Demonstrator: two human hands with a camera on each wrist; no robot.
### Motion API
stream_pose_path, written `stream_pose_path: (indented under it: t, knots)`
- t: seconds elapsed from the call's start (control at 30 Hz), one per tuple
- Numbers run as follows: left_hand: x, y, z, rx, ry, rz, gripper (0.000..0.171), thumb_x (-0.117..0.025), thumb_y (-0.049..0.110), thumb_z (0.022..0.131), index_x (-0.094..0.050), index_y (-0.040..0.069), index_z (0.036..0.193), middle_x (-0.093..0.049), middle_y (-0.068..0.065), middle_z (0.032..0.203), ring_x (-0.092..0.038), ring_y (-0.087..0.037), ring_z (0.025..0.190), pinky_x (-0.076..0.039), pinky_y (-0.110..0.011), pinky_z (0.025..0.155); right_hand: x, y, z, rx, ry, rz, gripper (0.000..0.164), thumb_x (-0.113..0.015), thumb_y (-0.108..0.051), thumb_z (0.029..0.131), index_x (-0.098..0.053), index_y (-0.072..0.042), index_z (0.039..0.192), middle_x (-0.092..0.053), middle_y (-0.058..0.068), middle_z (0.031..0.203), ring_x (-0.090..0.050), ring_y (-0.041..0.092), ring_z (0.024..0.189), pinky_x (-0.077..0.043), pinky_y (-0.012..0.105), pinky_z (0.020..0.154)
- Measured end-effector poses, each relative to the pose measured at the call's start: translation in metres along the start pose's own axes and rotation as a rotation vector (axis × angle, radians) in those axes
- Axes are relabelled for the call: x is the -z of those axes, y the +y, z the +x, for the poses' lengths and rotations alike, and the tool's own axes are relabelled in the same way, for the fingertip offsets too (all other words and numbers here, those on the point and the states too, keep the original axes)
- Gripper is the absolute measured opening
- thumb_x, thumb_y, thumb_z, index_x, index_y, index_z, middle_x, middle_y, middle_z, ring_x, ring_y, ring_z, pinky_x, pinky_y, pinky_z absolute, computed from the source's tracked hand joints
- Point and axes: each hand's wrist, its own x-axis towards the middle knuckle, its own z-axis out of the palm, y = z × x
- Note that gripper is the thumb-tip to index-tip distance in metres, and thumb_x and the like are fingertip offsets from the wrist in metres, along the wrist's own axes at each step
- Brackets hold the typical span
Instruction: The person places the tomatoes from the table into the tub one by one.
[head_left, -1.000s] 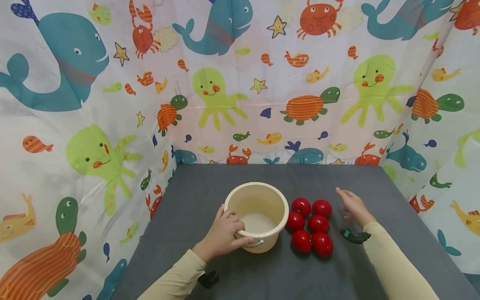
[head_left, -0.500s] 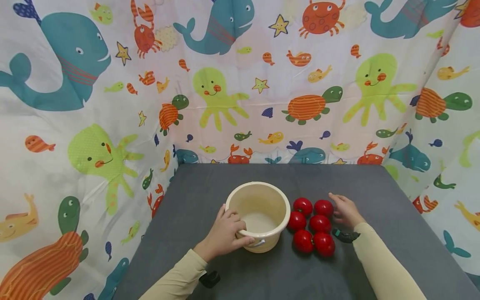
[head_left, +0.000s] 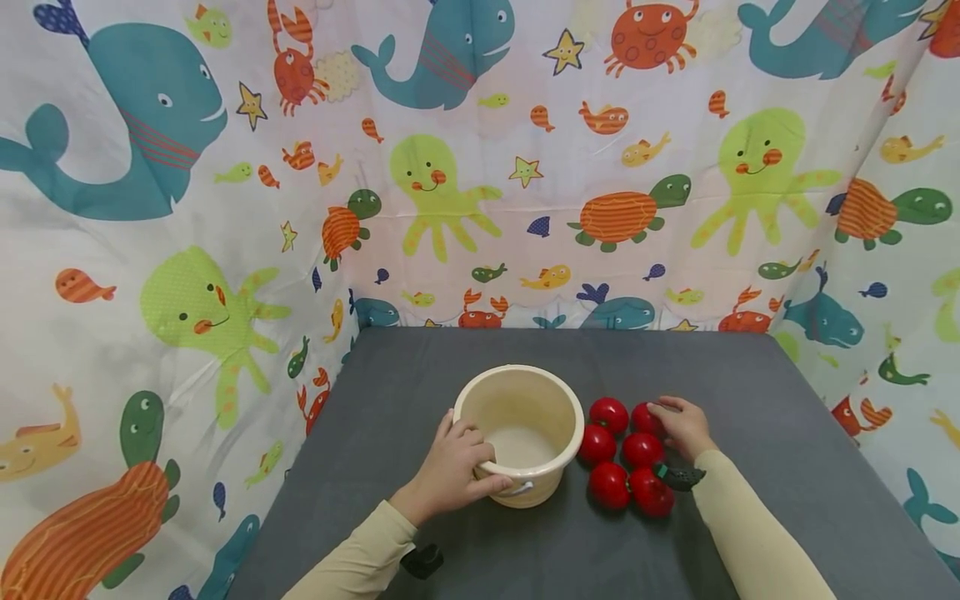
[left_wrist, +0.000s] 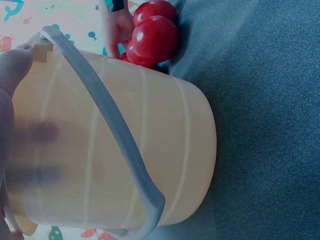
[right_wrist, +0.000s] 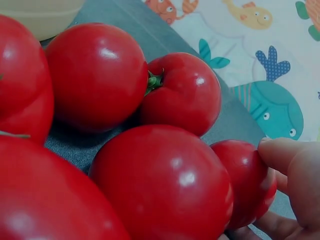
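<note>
A cream bucket (head_left: 542, 485) with a grey handle (left_wrist: 117, 122) stands upright on the dark table. My left hand (head_left: 453, 467) grips its near-left rim, fingers inside and thumb outside. Just right of the bucket, several shiny red tomatoes (head_left: 609, 485) lie in two rows. My right hand (head_left: 685, 427) is at the far-right tomato (right_wrist: 245, 180); in the right wrist view the thumb is on its top and the other fingers curl around its far side and underneath. That tomato sits beside its neighbours on the table. The hand partly covers it in the head view.
The dark grey table (head_left: 405, 375) is bounded at the back and sides by a white curtain (head_left: 465, 83) printed with sea animals. Black wrist straps (head_left: 681, 477) sit at both wrists.
My right hand has moved left and slightly nearer, from beside the tomatoes onto the far-right one, and its fingers have closed around it. The left hand and bucket stay in place.
</note>
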Motion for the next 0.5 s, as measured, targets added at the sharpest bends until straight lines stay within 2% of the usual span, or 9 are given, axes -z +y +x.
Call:
stream_pose_path:
  t: [0.2,0.37,0.5]
  knots:
    - [-0.0002,0.0003,-0.0001,0.004,-0.003,0.008,0.037,-0.071,0.058,0.084,-0.065,0.022,0.079,-0.065,0.003,0.086,-0.058,-0.024,0.11,-0.03,-0.075,0.111,-0.001,0.0023,0.0018,0.008,0.04,0.01,0.067,-0.057,-0.042,0.101,-0.043,0.0,0.151,-0.047,0.032,0.148,-0.058,0.039,0.121,-0.061,0.04,0.08]
    - [0.0004,0.0013,0.0,0.019,-0.017,-0.004,0.037,-0.071,0.058,0.085,-0.066,0.022,0.079,-0.065,0.002,0.086,-0.057,-0.024,0.11,-0.029,-0.076,0.112,-0.0007,0.003,0.0012,0.01,0.04,0.026,0.066,-0.057,-0.041,0.101,-0.043,0.0,0.151,-0.047,0.031,0.148,-0.059,0.038,0.12,-0.061,0.037,0.077]
    - [0.0007,0.0017,0.0,0.032,-0.03,-0.01,0.037,-0.071,0.058,0.085,-0.067,0.022,0.08,-0.064,0.003,0.086,-0.057,-0.023,0.111,-0.028,-0.075,0.113,-0.0004,0.0036,0.0009,0.005,0.054,0.036,0.065,-0.058,-0.041,0.1,-0.045,-0.001,0.15,-0.049,0.03,0.146,-0.062,0.03,0.109,-0.06,0.033,0.073]
